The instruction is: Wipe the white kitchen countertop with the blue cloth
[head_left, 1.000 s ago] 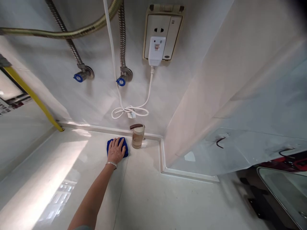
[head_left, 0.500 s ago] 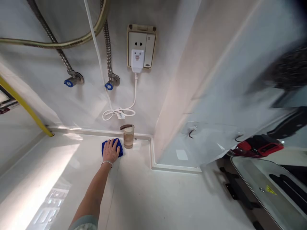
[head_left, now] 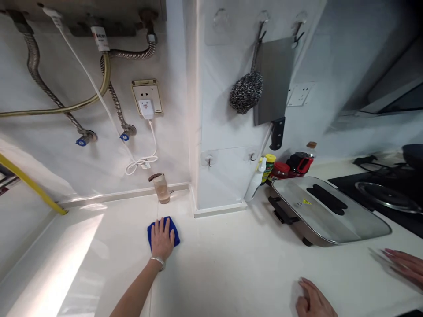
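Note:
My left hand (head_left: 162, 241) lies palm down on a folded blue cloth (head_left: 174, 228), fingers spread over it, holding it against the white counter (head_left: 211, 264). A bracelet circles that wrist. Just behind the cloth, near the wall, stands a see-through brownish jug (head_left: 161, 189) with a dark handle. My right hand (head_left: 315, 301) rests low in the view, in front of the electric pan. Its index finger and thumb are apart with nothing visible between them; the rest is cut off by the frame.
Another person's hand (head_left: 406, 266), blurred, reaches in at the right edge. An electric pan (head_left: 287, 207) with a glass lid stands beside bottles. A cleaver (head_left: 274, 83) and steel scrubber (head_left: 247, 92) hang on the wall pillar. A plugged-in cord (head_left: 155, 136) dangles behind the jug.
The cloth, under my left hand, has moved away from the wall and jug toward me. The view has swung right, bringing the pan, hanging tools, my right hand and another person's hand into sight.

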`<state>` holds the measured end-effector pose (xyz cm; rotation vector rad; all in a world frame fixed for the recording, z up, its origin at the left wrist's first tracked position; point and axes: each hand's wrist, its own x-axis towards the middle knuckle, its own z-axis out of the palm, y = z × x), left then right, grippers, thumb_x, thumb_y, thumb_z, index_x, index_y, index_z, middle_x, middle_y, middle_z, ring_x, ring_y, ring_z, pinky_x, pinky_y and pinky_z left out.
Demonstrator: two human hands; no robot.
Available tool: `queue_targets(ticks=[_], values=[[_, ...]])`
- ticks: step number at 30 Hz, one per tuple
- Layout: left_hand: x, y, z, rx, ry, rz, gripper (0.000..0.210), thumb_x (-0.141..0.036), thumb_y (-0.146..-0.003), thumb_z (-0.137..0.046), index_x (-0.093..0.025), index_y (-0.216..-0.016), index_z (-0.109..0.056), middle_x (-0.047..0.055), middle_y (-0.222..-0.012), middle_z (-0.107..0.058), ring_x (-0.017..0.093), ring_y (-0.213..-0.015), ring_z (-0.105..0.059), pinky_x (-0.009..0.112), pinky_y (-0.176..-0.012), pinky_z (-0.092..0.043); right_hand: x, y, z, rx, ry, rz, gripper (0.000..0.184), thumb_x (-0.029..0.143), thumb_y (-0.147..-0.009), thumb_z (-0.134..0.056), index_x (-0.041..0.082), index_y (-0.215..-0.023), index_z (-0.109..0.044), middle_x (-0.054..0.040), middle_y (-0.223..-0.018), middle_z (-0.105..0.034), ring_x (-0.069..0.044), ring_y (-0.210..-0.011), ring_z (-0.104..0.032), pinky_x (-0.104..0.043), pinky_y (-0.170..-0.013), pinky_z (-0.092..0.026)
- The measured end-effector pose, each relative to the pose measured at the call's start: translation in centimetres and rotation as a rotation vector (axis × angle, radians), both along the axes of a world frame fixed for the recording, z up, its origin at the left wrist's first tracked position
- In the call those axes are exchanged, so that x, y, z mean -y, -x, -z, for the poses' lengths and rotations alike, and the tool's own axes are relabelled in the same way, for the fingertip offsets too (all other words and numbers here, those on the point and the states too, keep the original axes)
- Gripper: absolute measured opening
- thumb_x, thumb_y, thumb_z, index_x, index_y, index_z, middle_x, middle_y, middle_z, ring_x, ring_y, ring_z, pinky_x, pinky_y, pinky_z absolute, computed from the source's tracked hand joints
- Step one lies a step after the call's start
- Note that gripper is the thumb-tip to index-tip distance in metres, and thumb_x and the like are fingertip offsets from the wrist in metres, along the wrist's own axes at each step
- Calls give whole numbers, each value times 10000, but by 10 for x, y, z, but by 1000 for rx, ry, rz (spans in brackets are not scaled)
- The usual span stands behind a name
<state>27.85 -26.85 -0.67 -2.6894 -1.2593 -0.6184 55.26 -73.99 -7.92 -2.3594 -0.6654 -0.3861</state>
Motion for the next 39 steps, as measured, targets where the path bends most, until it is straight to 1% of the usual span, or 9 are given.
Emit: queue_targets(ticks=[5, 10, 13, 16, 21, 24, 27, 33, 39], values=[[80, -47, 6, 8, 57, 224, 565, -340, -951, -386, -214, -1501, -413, 118, -1540, -459, 330, -1479, -305, 568, -1199, -302, -8, 13, -12, 70, 58, 37, 415, 312, -814, -388, 192, -1145, -607, -132, -1199, -667, -341, -1049, -639, -522, -896, -516], [174, -97, 14, 7, 208, 479, 629, -376, -948, -412, -227, -1550, -304, 118, -1616, -326, 356, -1505, -229, 614, -1204, -290, -10, 14, -13, 116, 85, 66, 408, 267, -823, -362, 178, -1142, -601, -124, -1217, -660, -305, -1069, -626, -465, -907, -495], [223, -105, 16, -25, 302, 638, 669, -426, -958, -393, -241, -1575, -213, 108, -1651, -228, 356, -1520, -168, 624, -1220, -262, -9, 11, -10, 128, 87, 65, 406, 264, -823, -366, 178, -1139, -605, -122, -1215, -660, -300, -1064, -627, -461, -914, -490], [248, -89, 10, -42, 349, 802, 682, -430, -973, -369, -270, -1586, -116, 69, -1666, -167, 326, -1530, -135, 600, -1233, -259, -8, 10, -8, 123, 87, 64, 395, 270, -821, -378, 180, -1121, -619, -124, -1211, -664, -303, -1059, -632, -464, -909, -491], [241, -38, -5, -64, 342, 910, 677, -389, -972, -416, -328, -1578, -120, 3, -1666, -151, 273, -1533, -154, 525, -1236, -290, -6, 11, -6, 136, 66, 36, 395, 265, -852, -364, 173, -1151, -605, -131, -1211, -658, -309, -1080, -623, -473, -927, -494], [222, -16, -7, -70, 301, 860, 676, -377, -964, -446, -357, -1570, -146, -22, -1659, -196, 255, -1521, -208, 509, -1227, -310, -4, 11, -3, 164, 49, -15, 397, 267, -877, -359, 160, -1180, -592, -143, -1207, -654, -305, -1087, -614, -467, -910, -504], [196, -12, -3, -71, 233, 762, 671, -348, -958, -457, -355, -1565, -171, -11, -1641, -273, 255, -1500, -270, 513, -1210, -335, -4, 11, -1, 170, 42, -22, 400, 272, -890, -358, 150, -1194, -589, -152, -1205, -654, -304, -1081, -614, -461, -882, -507], [151, -57, 5, 32, 85, 438, 602, -303, -970, -405, -261, -1554, -269, 72, -1563, -432, 272, -1468, -336, 523, -1177, -364, -4, 10, 2, 151, 63, 19, 408, 290, -892, -364, 159, -1199, -599, -131, -1218, -663, -312, -1069, -622, -471, -852, -499], [132, -127, 1, 92, 85, 262, 512, -272, -963, -377, -167, -1455, -469, 145, -1421, -558, 288, -1355, -460, 527, -1168, -353, -2, 10, -3, 89, 60, -2, 411, 289, -887, -371, 161, -1203, -600, -127, -1248, -649, -312, -1097, -617, -478, -897, -499]])
